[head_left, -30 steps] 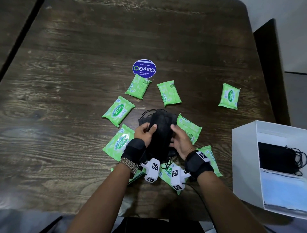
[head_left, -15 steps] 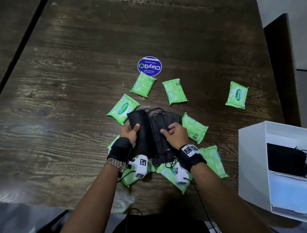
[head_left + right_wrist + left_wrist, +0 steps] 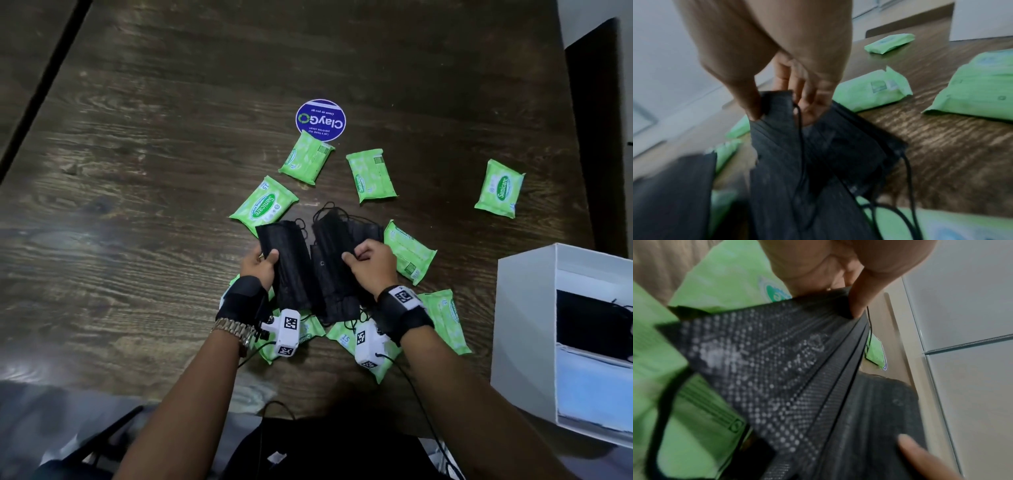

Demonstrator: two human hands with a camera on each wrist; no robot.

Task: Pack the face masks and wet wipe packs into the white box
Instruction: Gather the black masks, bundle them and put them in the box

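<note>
Fingers and thumb of the left hand [image 3: 257, 264] pinch one bundle of black face masks [image 3: 284, 263]; the right hand [image 3: 371, 265] pinches a second bundle [image 3: 337, 246], both above mid-table amid green wet wipe packs [image 3: 263, 204]. At the table's right edge the white box [image 3: 524, 329] holds black and blue masks.

Left wrist: the thumb [image 3: 863, 293] presses the mask's pleated edge.

Right wrist: thumb [image 3: 748, 97] and fingers clamp the masks, ear loops dangling.

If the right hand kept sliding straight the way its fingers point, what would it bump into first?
The right hand grips black masks and points up-left across the table. Past the masks, the first thing in that line looks like the green wipe pack beyond them, though depth is hard to judge.
</note>
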